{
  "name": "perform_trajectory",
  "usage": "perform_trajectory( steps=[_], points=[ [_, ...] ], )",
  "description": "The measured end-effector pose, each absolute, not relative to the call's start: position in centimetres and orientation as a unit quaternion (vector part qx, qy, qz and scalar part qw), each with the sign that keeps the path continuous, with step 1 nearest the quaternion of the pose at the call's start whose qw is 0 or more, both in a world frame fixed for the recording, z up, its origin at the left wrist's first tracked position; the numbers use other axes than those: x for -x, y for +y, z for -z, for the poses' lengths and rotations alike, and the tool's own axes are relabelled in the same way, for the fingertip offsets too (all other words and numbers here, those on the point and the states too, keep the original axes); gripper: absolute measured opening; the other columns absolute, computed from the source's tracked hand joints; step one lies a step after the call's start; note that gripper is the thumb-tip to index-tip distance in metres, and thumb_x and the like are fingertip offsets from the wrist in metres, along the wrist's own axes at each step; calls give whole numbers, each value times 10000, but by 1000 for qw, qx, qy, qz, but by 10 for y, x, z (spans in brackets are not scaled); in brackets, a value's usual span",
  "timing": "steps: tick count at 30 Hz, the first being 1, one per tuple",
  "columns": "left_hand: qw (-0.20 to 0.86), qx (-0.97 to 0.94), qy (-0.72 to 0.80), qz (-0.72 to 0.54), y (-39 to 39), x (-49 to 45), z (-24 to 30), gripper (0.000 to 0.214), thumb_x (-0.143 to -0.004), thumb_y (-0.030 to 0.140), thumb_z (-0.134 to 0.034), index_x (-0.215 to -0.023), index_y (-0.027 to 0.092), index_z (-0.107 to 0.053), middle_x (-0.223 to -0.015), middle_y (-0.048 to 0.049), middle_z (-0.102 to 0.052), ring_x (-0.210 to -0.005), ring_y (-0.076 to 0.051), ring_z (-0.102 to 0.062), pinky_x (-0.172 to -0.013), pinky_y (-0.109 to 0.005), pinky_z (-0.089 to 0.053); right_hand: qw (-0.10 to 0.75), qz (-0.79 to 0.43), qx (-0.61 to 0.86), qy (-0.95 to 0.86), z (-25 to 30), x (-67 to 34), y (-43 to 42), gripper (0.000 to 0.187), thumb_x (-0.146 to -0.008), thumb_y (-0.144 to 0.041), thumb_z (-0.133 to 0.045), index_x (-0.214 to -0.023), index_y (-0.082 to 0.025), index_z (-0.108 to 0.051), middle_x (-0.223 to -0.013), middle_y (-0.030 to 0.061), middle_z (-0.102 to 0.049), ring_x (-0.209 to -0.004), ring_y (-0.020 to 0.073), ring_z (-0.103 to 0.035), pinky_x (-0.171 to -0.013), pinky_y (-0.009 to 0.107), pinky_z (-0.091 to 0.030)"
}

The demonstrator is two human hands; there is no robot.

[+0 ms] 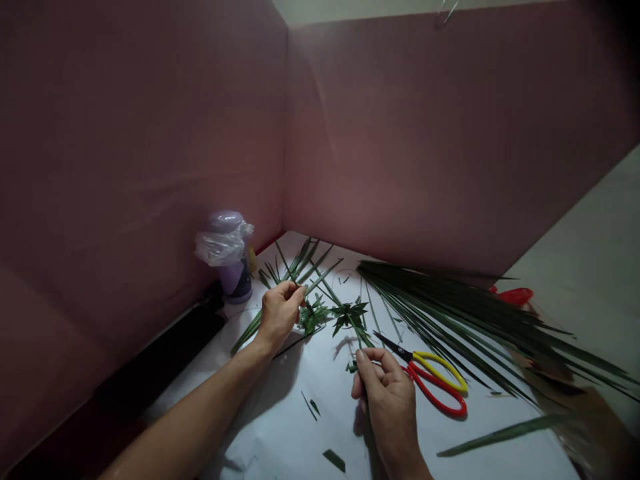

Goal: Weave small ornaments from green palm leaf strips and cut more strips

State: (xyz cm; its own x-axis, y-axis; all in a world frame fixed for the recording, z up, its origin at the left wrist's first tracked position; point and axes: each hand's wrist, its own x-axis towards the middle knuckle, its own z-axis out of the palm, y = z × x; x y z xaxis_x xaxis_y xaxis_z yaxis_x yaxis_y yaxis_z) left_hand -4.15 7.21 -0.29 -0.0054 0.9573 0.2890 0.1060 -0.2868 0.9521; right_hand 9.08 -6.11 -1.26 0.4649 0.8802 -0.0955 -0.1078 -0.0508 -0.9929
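Observation:
My right hand [387, 393] pinches the green stem of a star-shaped leaf flower [350, 315], whose pointed petals stand above my fingers. My left hand [281, 310] is closed, thumb against fingers; what lies between them is too small to make out. Just right of it, another folded leaf flower [314, 316] rests on the white sheet. Several cut leaf strips [300, 260] fan out behind my left hand. Scissors [425, 373] with one yellow and one red handle lie beside my right hand, their blades slightly apart.
A large bundle of long green leaves [450, 307] spreads across the right side. One single leaf [500, 435] lies at the lower right. A purple bottle [234, 277] with plastic wrap stands at the left by the pink wall [400, 133]. Leaf scraps [334, 460] dot the white sheet [280, 440].

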Motion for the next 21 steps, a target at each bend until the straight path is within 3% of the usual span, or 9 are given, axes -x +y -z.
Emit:
perform_trajectory(
  steps=[14, 21],
  points=[
    [393, -600, 467, -517, 69, 43, -1, 287, -762, 395, -492, -607, 156, -529, -510, 26, -560, -327, -51, -427, -349, -168, -294, 607, -403, 604, -322, 10, -89, -62, 303, -736, -477, -579, -763, -189, -488, -417, -90, -441, -255, 40, -286, -231, 131, -210],
    [387, -608, 455, -522, 71, 43, 1, 264, -779, 387, -475, -679, 155, -549, -605, 16, -593, -350, -53, -454, -360, -178, -312, 610, -395, 606, -324, 12, -90, -61, 301, -735, -473, -578, -756, -185, -495, -410, -90, -437, -260, 39, -280, -243, 135, -208]
  ],
)
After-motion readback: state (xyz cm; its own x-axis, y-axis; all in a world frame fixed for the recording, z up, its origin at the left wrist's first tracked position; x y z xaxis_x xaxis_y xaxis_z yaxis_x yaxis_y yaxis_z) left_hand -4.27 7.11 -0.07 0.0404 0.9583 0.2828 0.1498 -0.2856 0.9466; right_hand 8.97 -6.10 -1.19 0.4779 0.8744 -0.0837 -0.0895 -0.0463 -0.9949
